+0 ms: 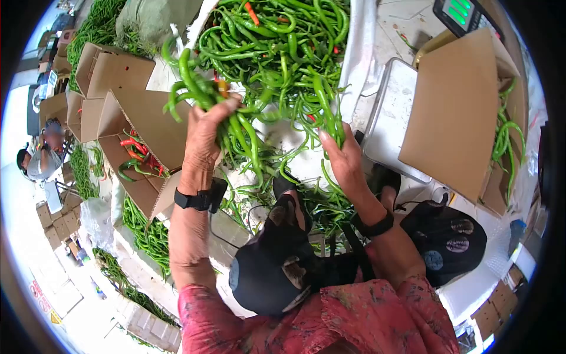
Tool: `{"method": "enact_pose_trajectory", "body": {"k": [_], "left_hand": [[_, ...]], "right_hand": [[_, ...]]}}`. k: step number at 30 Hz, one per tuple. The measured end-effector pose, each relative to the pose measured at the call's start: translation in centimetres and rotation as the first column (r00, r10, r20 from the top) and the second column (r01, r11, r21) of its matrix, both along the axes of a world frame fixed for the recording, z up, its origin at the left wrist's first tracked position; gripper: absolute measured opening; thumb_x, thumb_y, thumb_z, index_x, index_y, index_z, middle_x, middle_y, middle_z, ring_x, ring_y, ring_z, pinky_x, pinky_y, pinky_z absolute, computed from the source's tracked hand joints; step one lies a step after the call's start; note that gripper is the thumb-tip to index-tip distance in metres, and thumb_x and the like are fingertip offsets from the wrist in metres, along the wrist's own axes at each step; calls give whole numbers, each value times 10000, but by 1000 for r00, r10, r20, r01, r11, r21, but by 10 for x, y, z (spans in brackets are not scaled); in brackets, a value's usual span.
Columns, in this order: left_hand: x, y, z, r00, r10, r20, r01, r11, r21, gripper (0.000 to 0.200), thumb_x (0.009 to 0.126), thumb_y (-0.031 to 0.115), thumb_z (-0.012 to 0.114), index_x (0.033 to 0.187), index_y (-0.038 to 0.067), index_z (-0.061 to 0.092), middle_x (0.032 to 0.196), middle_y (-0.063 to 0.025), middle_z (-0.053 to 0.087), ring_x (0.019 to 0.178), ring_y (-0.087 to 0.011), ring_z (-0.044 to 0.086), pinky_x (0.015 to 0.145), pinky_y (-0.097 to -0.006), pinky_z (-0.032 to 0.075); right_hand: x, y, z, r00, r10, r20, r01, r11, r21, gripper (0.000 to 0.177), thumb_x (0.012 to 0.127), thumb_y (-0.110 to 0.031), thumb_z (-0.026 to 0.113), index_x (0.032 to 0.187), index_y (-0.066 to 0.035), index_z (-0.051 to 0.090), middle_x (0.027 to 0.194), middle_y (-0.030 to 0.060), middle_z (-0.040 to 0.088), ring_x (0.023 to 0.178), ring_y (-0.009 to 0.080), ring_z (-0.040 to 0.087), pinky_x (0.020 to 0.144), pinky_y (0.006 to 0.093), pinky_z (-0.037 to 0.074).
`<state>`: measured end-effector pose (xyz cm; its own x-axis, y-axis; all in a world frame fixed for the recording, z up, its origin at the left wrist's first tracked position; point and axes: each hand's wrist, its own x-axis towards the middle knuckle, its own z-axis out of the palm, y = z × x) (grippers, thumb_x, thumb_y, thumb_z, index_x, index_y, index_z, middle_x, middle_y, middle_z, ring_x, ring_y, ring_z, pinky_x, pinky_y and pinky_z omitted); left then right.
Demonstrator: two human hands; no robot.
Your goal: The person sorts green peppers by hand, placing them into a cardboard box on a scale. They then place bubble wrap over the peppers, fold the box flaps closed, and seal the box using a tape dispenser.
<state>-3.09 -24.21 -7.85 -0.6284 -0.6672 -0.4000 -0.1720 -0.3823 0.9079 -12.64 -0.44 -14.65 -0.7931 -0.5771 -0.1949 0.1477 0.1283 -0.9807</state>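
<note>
My left hand (pixel 207 127) is closed round a bunch of long green chili peppers (pixel 242 133), some sticking out above the fist and some hanging below. An orange one shows by the thumb. My right hand (pixel 344 154) grips a smaller bunch of green chilies (pixel 326 109) that point upward between thumb and fingers. In front of both hands lies a large heap of green chilies (pixel 259 44) with a few red ones, on a white sheet (pixel 361 50). More loose chilies lie on the floor between my feet.
On the right, a cardboard box (pixel 451 112) holding chilies stands by a metal scale platform (pixel 392 106) with a lit display (pixel 458 12). Left is an open box (pixel 127 168) with red chilies, near more green heaps (pixel 144 236). Another person (pixel 44 159) sits far left.
</note>
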Motion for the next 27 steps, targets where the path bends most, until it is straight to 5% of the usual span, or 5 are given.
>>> {"method": "enact_pose_trajectory", "body": {"k": [7, 13, 17, 20, 27], "left_hand": [[-37, 70, 68, 970, -211, -124, 236, 940, 245, 329, 835, 99, 726, 1123, 14, 592, 983, -87, 694, 878, -176, 673, 790, -341, 582], [-41, 90, 126, 980, -186, -65, 194, 967, 166, 341, 837, 52, 677, 1160, 18, 574, 993, -87, 674, 846, -168, 669, 773, -320, 578], [-31, 108, 150, 973, -178, -150, 201, 967, 158, 402, 828, 73, 678, 1202, 17, 541, 1007, -90, 654, 887, -182, 655, 822, -332, 564], [-25, 121, 161, 980, -77, -185, 106, 982, 154, 407, 819, 83, 692, 1194, 23, 546, 982, -83, 655, 875, -184, 653, 817, -332, 563], [12, 138, 177, 986, -22, -168, 39, 994, 103, 397, 815, 74, 704, 1170, 3, 541, 970, -107, 655, 821, -188, 660, 740, -330, 583]], "right_hand": [[-3, -6, 74, 704, 138, -697, -17, 984, 178, 533, 831, -42, 610, 1330, 19, 433, 1056, 175, 599, 987, 327, 586, 870, 430, 409], [-4, 11, 138, 527, 145, -838, -26, 988, 155, 586, 767, -40, 651, 1315, 26, 454, 962, 126, 507, 964, 298, 518, 880, 417, 344], [-3, 31, 163, 664, 105, -740, -123, 992, 31, 519, 810, -67, 673, 1285, 28, 488, 997, 142, 522, 960, 316, 534, 879, 419, 376], [-7, 42, 148, 962, 199, -185, -251, 912, -326, 396, 929, -178, 621, 1269, -1, 522, 1040, 138, 588, 952, 266, 575, 838, 320, 458], [-37, 96, 156, 831, 288, 475, 157, 698, -699, 353, 1008, -192, 478, 1276, 38, 493, 932, 44, 543, 881, 173, 529, 882, 362, 452]]}}
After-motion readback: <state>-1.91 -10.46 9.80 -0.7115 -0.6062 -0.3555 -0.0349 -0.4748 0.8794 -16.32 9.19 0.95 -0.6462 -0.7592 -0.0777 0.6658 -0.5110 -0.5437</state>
